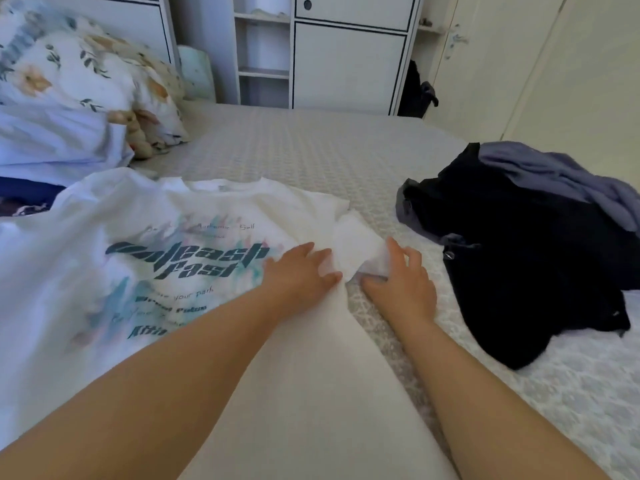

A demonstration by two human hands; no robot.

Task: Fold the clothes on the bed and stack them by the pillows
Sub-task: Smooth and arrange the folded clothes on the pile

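The left hand (304, 271) lies flat on the white T-shirt (145, 258), its fingers (325, 261) straight and slightly spread, pressing the cloth down near the shirt's right edge, just beside the printed lettering. The right hand (401, 282) sits close beside it, fingers (398, 251) curled around the end of the sleeve (360, 247), with the thumb tucked under the hem; the sleeve runs between the two hands and is lifted a little off the bed (311, 150). The shirt is spread print side up across the near left part of the bed, its collar toward the far side and its lower body reaching between the two forearms to the bottom edge of the view.

To the right, well apart from the hands, a heap of unfolded dark clothes (519, 258) lies on the bed, with a grey-purple garment (561, 178) draped over its far part. At the far left, floral pillows (86, 81) rest at the head of the bed, above a pale blue sheet (52, 140). Behind the bed stands a white cabinet (346, 64) with open shelves.
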